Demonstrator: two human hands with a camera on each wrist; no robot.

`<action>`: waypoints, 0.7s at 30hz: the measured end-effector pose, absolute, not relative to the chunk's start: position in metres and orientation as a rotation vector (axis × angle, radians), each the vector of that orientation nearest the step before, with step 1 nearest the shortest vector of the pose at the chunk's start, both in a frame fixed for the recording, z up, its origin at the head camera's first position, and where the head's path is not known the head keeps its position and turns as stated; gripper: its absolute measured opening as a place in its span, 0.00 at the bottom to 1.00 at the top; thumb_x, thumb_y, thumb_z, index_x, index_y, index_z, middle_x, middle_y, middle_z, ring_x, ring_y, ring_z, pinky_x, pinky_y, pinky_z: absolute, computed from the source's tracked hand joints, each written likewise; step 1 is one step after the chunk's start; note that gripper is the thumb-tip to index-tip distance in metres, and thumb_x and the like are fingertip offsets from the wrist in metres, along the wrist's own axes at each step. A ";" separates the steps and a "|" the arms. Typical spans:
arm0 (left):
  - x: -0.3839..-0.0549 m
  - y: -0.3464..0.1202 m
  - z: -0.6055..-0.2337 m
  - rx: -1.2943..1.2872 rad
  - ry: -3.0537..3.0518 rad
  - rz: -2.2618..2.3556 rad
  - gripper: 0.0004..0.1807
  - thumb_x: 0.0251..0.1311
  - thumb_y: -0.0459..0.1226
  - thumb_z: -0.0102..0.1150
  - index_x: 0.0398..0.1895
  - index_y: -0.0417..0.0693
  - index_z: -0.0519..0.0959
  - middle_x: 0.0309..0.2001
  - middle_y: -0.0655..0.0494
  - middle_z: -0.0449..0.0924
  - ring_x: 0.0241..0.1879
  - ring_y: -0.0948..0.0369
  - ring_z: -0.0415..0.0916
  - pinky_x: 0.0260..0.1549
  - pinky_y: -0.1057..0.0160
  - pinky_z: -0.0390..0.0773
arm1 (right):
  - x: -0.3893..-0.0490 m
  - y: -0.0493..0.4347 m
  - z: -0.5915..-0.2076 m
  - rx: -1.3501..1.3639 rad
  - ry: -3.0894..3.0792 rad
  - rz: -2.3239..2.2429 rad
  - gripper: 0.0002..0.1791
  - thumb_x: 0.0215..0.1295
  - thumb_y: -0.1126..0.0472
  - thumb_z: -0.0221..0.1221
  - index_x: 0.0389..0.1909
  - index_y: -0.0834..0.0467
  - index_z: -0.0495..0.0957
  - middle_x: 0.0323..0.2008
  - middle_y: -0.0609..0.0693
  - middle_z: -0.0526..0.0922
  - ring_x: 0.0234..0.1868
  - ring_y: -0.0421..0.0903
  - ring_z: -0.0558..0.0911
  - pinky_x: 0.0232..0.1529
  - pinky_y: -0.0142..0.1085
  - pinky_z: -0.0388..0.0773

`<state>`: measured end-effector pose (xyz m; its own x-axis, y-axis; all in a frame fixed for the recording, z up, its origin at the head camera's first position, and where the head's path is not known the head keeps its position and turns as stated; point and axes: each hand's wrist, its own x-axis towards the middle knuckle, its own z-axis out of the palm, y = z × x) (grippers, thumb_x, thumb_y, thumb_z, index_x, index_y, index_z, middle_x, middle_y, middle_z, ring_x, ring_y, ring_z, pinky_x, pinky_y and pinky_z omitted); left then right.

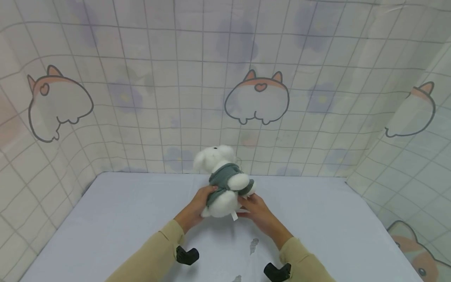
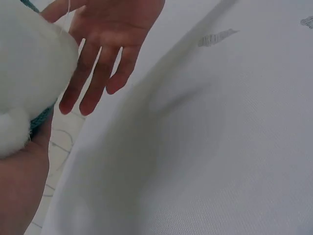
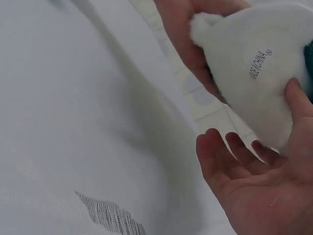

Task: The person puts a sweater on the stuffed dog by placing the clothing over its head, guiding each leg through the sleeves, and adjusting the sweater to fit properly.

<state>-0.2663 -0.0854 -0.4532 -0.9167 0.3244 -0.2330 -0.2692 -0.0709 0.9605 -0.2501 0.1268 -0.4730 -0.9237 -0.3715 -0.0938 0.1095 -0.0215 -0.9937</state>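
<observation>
A white plush dog in a green knitted garment is held tilted above the table, its head toward the back wall. My left hand grips its left side, the thumb over the garment. On the other side, my right hand touches the toy with its thumb. The other fingers of that right hand reach below the toy, spread and nearly straight, in the right wrist view. A small white tag hangs from the toy's bottom. Printed lettering shows on the underside of the plush dog.
A white-covered table lies beneath the hands, with grey markings near the front. A patterned curtain stands behind and at both sides. Black devices sit on both wrists.
</observation>
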 end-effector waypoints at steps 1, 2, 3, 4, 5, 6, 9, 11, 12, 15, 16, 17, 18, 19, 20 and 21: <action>-0.265 -0.085 -0.452 0.063 1.801 2.032 0.39 0.63 0.51 0.43 0.73 0.39 0.52 0.65 0.42 0.63 0.56 0.55 0.69 0.61 0.56 0.69 | -0.249 0.126 -0.472 -0.286 1.896 -2.018 0.33 0.72 0.51 0.53 0.72 0.57 0.55 0.67 0.60 0.67 0.57 0.46 0.77 0.57 0.49 0.78; -0.265 -0.086 -0.451 0.066 1.791 2.024 0.39 0.64 0.52 0.42 0.73 0.40 0.51 0.65 0.42 0.63 0.55 0.55 0.70 0.59 0.57 0.70 | -0.248 0.125 -0.471 -0.295 1.863 -2.029 0.32 0.72 0.51 0.52 0.71 0.58 0.55 0.66 0.59 0.67 0.56 0.46 0.78 0.56 0.48 0.78; -0.264 -0.086 -0.451 0.070 1.785 2.017 0.39 0.64 0.52 0.41 0.74 0.40 0.50 0.65 0.42 0.62 0.54 0.56 0.70 0.57 0.58 0.71 | -0.247 0.125 -0.469 -0.307 1.831 -2.041 0.31 0.73 0.52 0.52 0.71 0.58 0.55 0.65 0.59 0.68 0.54 0.45 0.78 0.54 0.47 0.79; -0.264 -0.086 -0.451 0.068 1.778 2.012 0.39 0.65 0.53 0.41 0.74 0.41 0.50 0.65 0.42 0.63 0.53 0.56 0.71 0.55 0.59 0.73 | -0.247 0.125 -0.469 -0.320 1.799 -2.058 0.31 0.73 0.52 0.51 0.71 0.59 0.54 0.64 0.58 0.70 0.53 0.45 0.79 0.53 0.46 0.80; -0.264 -0.086 -0.451 0.072 1.780 2.004 0.39 0.66 0.53 0.40 0.74 0.41 0.49 0.65 0.42 0.62 0.52 0.57 0.71 0.54 0.60 0.74 | -0.246 0.124 -0.468 -0.320 1.762 -2.078 0.30 0.73 0.53 0.51 0.70 0.59 0.54 0.63 0.57 0.71 0.52 0.44 0.80 0.52 0.45 0.80; -0.264 -0.086 -0.451 0.078 1.785 1.997 0.39 0.66 0.52 0.40 0.74 0.40 0.50 0.65 0.42 0.63 0.52 0.57 0.72 0.53 0.60 0.74 | -0.246 0.124 -0.467 -0.327 1.735 -2.093 0.30 0.73 0.54 0.51 0.70 0.60 0.54 0.61 0.56 0.72 0.51 0.44 0.81 0.50 0.44 0.81; -0.265 -0.087 -0.454 0.103 1.841 1.978 0.37 0.68 0.52 0.40 0.73 0.40 0.54 0.65 0.42 0.64 0.55 0.55 0.71 0.55 0.58 0.74 | -0.244 0.124 -0.465 -0.315 1.701 -2.136 0.30 0.72 0.57 0.52 0.69 0.61 0.53 0.59 0.53 0.73 0.49 0.45 0.82 0.47 0.43 0.82; -0.267 -0.088 -0.456 0.116 1.887 1.978 0.35 0.69 0.52 0.42 0.73 0.41 0.57 0.67 0.43 0.64 0.60 0.52 0.69 0.61 0.53 0.71 | -0.244 0.123 -0.465 -0.275 1.706 -2.170 0.31 0.71 0.59 0.54 0.69 0.59 0.54 0.60 0.52 0.72 0.51 0.44 0.81 0.47 0.42 0.83; -0.267 -0.088 -0.457 0.121 1.910 1.978 0.34 0.70 0.52 0.43 0.73 0.43 0.58 0.68 0.44 0.64 0.64 0.51 0.67 0.64 0.51 0.68 | -0.243 0.123 -0.464 -0.249 1.711 -2.191 0.31 0.70 0.61 0.55 0.69 0.58 0.55 0.61 0.53 0.71 0.52 0.44 0.81 0.47 0.42 0.83; -0.269 -0.090 -0.459 0.152 1.989 1.982 0.34 0.70 0.53 0.46 0.72 0.44 0.60 0.72 0.46 0.60 0.72 0.48 0.57 0.71 0.46 0.58 | -0.244 0.122 -0.465 -0.176 1.737 -2.265 0.33 0.66 0.65 0.59 0.69 0.55 0.58 0.66 0.54 0.68 0.57 0.48 0.79 0.49 0.44 0.83; -0.270 -0.090 -0.459 0.157 2.013 1.985 0.35 0.69 0.54 0.48 0.72 0.45 0.61 0.73 0.46 0.59 0.74 0.48 0.54 0.72 0.45 0.55 | -0.244 0.121 -0.465 -0.155 1.761 -2.286 0.33 0.64 0.66 0.60 0.69 0.55 0.59 0.67 0.55 0.67 0.59 0.50 0.78 0.49 0.45 0.83; -0.271 -0.090 -0.459 0.156 2.036 1.983 0.35 0.69 0.55 0.48 0.72 0.46 0.62 0.74 0.48 0.58 0.75 0.48 0.52 0.72 0.45 0.54 | -0.244 0.121 -0.466 -0.137 1.791 -2.305 0.34 0.63 0.67 0.61 0.68 0.55 0.60 0.67 0.56 0.67 0.59 0.52 0.78 0.49 0.46 0.83; -0.271 -0.090 -0.458 0.152 2.066 1.978 0.34 0.68 0.55 0.48 0.71 0.46 0.64 0.73 0.48 0.60 0.74 0.49 0.52 0.72 0.44 0.54 | -0.245 0.120 -0.467 -0.115 1.814 -2.325 0.34 0.62 0.68 0.61 0.68 0.55 0.61 0.68 0.56 0.67 0.60 0.53 0.77 0.49 0.46 0.83; -0.272 -0.090 -0.457 0.150 2.092 1.976 0.34 0.68 0.55 0.48 0.70 0.46 0.65 0.72 0.48 0.61 0.74 0.49 0.53 0.71 0.43 0.55 | -0.246 0.120 -0.467 -0.091 1.849 -2.337 0.34 0.61 0.68 0.62 0.67 0.55 0.62 0.67 0.56 0.67 0.60 0.54 0.77 0.49 0.46 0.83; -0.273 -0.090 -0.456 0.149 2.114 1.975 0.33 0.69 0.56 0.47 0.69 0.46 0.66 0.72 0.48 0.62 0.73 0.49 0.55 0.71 0.43 0.57 | -0.247 0.120 -0.468 -0.069 1.886 -2.347 0.33 0.61 0.68 0.63 0.67 0.56 0.63 0.67 0.56 0.67 0.60 0.55 0.77 0.48 0.46 0.83; -0.273 -0.090 -0.455 0.132 2.123 1.977 0.32 0.69 0.56 0.47 0.68 0.47 0.67 0.71 0.49 0.64 0.73 0.50 0.57 0.70 0.43 0.59 | -0.247 0.120 -0.468 -0.049 1.924 -2.351 0.33 0.60 0.69 0.63 0.66 0.56 0.63 0.66 0.56 0.68 0.60 0.56 0.77 0.47 0.45 0.83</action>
